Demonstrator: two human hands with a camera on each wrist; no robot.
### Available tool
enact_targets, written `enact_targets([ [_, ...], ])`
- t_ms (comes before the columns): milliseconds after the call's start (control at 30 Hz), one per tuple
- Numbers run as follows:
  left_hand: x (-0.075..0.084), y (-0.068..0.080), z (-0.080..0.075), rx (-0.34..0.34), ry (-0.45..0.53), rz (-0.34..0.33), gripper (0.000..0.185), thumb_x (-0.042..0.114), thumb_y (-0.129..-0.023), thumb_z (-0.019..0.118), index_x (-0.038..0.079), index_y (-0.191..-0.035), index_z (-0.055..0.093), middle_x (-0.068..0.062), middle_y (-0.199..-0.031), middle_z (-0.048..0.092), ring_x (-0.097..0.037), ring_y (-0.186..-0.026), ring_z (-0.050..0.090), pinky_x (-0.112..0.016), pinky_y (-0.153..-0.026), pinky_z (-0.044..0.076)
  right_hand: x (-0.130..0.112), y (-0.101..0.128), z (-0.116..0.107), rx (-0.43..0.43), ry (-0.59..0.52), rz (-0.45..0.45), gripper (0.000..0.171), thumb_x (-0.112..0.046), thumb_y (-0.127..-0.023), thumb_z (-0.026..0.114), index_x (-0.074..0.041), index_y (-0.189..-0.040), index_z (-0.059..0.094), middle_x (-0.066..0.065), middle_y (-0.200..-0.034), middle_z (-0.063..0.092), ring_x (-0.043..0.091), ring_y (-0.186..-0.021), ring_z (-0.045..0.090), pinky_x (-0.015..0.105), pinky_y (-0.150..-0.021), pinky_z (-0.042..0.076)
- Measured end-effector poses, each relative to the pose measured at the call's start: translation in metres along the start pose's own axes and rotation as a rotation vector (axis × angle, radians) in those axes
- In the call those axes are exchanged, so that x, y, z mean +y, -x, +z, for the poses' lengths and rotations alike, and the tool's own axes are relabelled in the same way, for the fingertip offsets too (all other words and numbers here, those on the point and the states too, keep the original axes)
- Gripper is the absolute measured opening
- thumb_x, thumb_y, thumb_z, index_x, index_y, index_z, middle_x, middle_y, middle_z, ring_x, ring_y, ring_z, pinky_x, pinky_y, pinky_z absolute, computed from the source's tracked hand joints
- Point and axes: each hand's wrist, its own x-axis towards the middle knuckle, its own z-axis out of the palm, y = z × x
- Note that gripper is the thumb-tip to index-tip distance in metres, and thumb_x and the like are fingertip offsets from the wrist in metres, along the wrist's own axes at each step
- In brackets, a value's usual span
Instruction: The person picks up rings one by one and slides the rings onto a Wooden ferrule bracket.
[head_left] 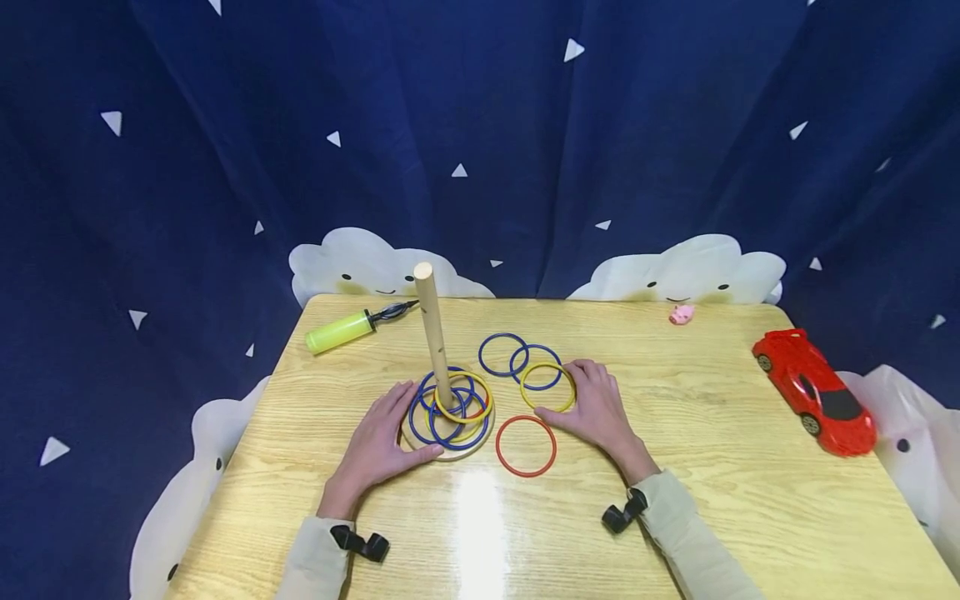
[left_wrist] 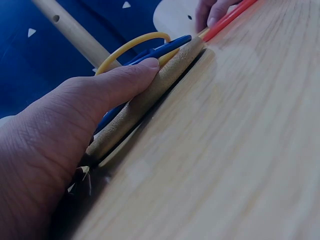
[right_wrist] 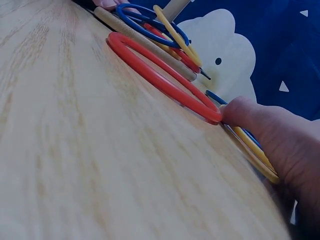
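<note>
A wooden peg (head_left: 434, 333) stands on a round wooden base (head_left: 457, 454) loaded with several blue and yellow rings (head_left: 450, 408). My left hand (head_left: 393, 433) rests against the base's left edge, and its thumb (left_wrist: 125, 82) presses on the rim (left_wrist: 150, 100). My right hand (head_left: 588, 404) lies flat on the table, fingers over a loose yellow ring (head_left: 534, 402). Its thumb (right_wrist: 260, 120) touches a red ring (head_left: 526, 446) lying flat beside the base. Two loose blue rings (head_left: 502, 354) lie overlapped behind the yellow one.
A yellow-green hand pump (head_left: 341, 331) lies at the table's back left. A small pink toy (head_left: 681, 314) sits at the back right, and a red toy car (head_left: 813, 392) near the right edge. White cloud shapes and a dark blue curtain surround the wooden table (head_left: 712, 467).
</note>
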Motion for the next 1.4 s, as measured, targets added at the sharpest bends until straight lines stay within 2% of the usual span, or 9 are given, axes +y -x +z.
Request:
enact_targets([
  [233,-0.0001,-0.0003,-0.0002,-0.001,0.004,-0.004,0.116,0.081,-0.077,0.072,0.019,-0.166,0.031,-0.006,-0.169,0.033,-0.03,-0.158,0.026,-0.05,-0.129,0.022,0.0008,-0.0012,-0.0002,0.007,0.018,0.007,0.096,-0.07,-0.064,0.087,-0.002,-0.128,0.068,0.013,-0.128,0.059,0.034,-0.119,0.052,0.051,-0.099,0.042],
  [533,-0.0002,0.0004,0.0005,0.0,-0.001,-0.002,0.116,0.08,-0.077,0.073,0.019,-0.166,0.031,-0.007,-0.169,0.033,-0.03,-0.158,0.026,-0.052,-0.128,0.024,-0.0005,0.0002,-0.0013,0.009,0.021,0.007,0.097,-0.07,-0.063,0.087,-0.001,-0.128,0.067,0.014,-0.129,0.059,0.035,-0.121,0.053,0.055,-0.101,0.042],
  [1200,-0.0001,0.0023,-0.0011,0.004,-0.009,0.001,0.115,0.079,-0.077,0.073,0.019,-0.166,0.031,-0.007,-0.169,0.033,-0.031,-0.157,0.027,-0.052,-0.128,0.025,-0.0006,-0.0001,0.0009,0.025,0.03,-0.016,0.096,-0.072,-0.063,0.087,0.0,-0.125,0.069,0.014,-0.127,0.061,0.035,-0.119,0.055,0.053,-0.095,0.044],
  [1400,0.0014,0.0001,-0.0012,0.01,-0.004,0.005,0.115,0.079,-0.077,0.074,0.019,-0.166,0.032,-0.007,-0.169,0.034,-0.031,-0.157,0.027,-0.053,-0.127,0.026,-0.0032,-0.0011,-0.0057,0.022,-0.001,0.018,0.095,-0.07,-0.064,0.087,-0.001,-0.127,0.068,0.014,-0.128,0.06,0.033,-0.12,0.055,0.052,-0.098,0.045],
])
